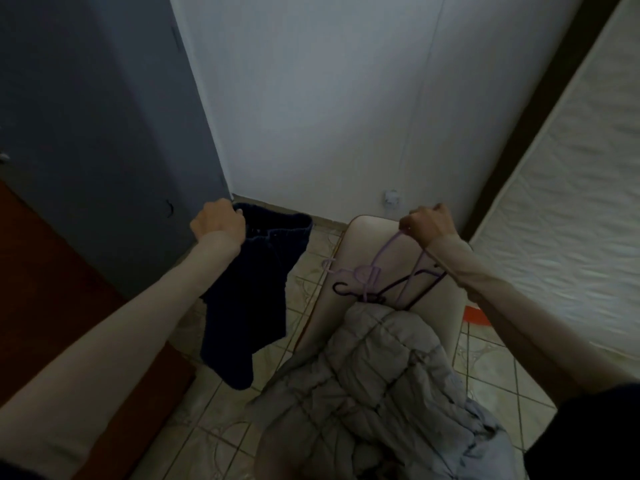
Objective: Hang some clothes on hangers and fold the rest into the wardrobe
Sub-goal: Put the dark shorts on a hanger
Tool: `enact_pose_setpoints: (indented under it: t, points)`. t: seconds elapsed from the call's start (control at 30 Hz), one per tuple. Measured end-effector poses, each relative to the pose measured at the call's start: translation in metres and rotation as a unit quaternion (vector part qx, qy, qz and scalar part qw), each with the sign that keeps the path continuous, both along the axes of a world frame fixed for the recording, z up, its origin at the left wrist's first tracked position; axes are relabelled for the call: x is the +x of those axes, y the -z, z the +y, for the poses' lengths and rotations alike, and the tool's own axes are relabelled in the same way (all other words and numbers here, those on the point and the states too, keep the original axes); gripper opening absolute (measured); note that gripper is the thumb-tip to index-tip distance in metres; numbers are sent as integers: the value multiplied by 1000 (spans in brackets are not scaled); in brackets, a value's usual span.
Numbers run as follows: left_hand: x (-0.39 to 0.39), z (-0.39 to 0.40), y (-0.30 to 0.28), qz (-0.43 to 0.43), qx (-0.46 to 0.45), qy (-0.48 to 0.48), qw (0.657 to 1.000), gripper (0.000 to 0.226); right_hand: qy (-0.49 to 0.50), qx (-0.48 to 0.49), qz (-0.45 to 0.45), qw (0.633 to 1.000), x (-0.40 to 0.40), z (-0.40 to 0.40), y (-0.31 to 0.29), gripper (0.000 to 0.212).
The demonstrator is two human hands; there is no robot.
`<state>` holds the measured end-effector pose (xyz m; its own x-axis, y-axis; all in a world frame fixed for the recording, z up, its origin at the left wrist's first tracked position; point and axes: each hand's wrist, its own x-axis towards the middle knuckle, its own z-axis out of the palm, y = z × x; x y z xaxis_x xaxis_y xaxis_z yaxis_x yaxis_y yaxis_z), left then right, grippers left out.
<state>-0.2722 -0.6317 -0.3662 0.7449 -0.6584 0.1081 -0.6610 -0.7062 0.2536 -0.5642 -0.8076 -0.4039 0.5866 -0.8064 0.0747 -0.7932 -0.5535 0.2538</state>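
Dark jeans [249,292] hang clear of the floor, waistband clenched in left hand [218,221]. Right hand [427,223] grips lilac hanger [388,268], seemingly tangled with dark hanger [388,289]. Risk: snagged hangers drop onto grey quilted jacket [374,382].

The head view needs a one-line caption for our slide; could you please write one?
Left hand holds dark shorts by the waistband; right hand lifts lilac and dark hangers above a grey quilted jacket.

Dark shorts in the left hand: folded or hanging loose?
Hanging loose: the left hand grips the dark shorts by the waistband, legs dangling unfolded above the tiled floor.
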Motion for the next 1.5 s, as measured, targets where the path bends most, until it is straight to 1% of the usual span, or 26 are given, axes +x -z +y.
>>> enact_pose_setpoints:
  t: [0.2, 0.37, 0.47, 0.57, 0.67, 0.8, 0.87, 0.93, 0.97, 1.03, 1.07, 1.1, 1.13, 1.2, 1.23, 1.27, 1.3, 1.4, 1.43, 1.5]
  points:
    - [-1, 9, -3, 5, 18, 3, 1000, 38, -19, -30, -12, 999, 8, 21, -39, 22]
    - [1, 20, -10, 9, 25, 8, 1000, 39, -39, -41, 30, 998, 18, 37, -72, 22]
    - [4, 28, -15, 16, 23, 8, 1000, 38, -44, -50, 27, 997, 24, 43, -93, 20]
    - [7, 34, -20, 16, 17, 9, 1000, 38, -51, -59, -9, 997, 31, 48, -117, 21]
    - [12, 39, -24, 22, 9, 14, 1000, 37, -48, -89, -51, 994, 39, 57, -140, 22]
    - [22, 46, -34, 16, 0, 17, 1000, 38, 19, -117, -133, 984, 51, 68, -157, 25]
    - [32, 51, -37, 19, -8, 15, 1000, 38, 65, -93, -196, 974, 59, 77, -159, 27]
    - [43, 58, -39, 20, -15, 9, 1000, 37, 93, -55, -308, 945, 68, 84, -153, 27]
    - [48, 61, -39, 18, -14, 4, 1000, 37, 99, -39, -381, 919, 73, 88, -148, 25]
    - [59, 69, -40, 15, -9, -5, 1000, 37, 109, 11, -529, 841, 84, 96, -131, 19]
    - [64, 73, -41, 14, -7, -8, 1000, 37, 118, 42, -587, 800, 90, 101, -123, 15]
    - [68, 77, -41, 14, -6, -11, 1000, 37, 131, 77, -617, 773, 97, 106, -115, 14]
    - [72, 80, -42, 13, -5, -13, 1000, 36, 141, 119, -623, 760, 104, 114, -109, 16]
    - [79, 86, -44, 9, -3, -18, 1000, 36, 128, 223, -612, 748, 119, 126, -99, 20]
    - [82, 89, -45, 7, -4, -21, 1000, 36, 118, 261, -604, 744, 127, 127, -94, 21]
    - [85, 91, -46, 6, -4, -23, 1000, 36, 118, 275, -598, 744, 136, 125, -90, 19]
    - [88, 93, -48, 3, -4, -25, 1000, 35, 127, 272, -598, 743, 145, 123, -89, 19]
    - [94, 102, -49, -4, -3, -29, 1000, 34, 160, 234, -607, 742, 162, 116, -79, 30]
    - [95, 105, -50, -6, -4, -31, 999, 34, 159, 222, -624, 732, 165, 118, -76, 32]
    - [99, 111, -51, -8, -15, -32, 999, 34, 134, 220, -681, 686, 167, 129, -78, 27]
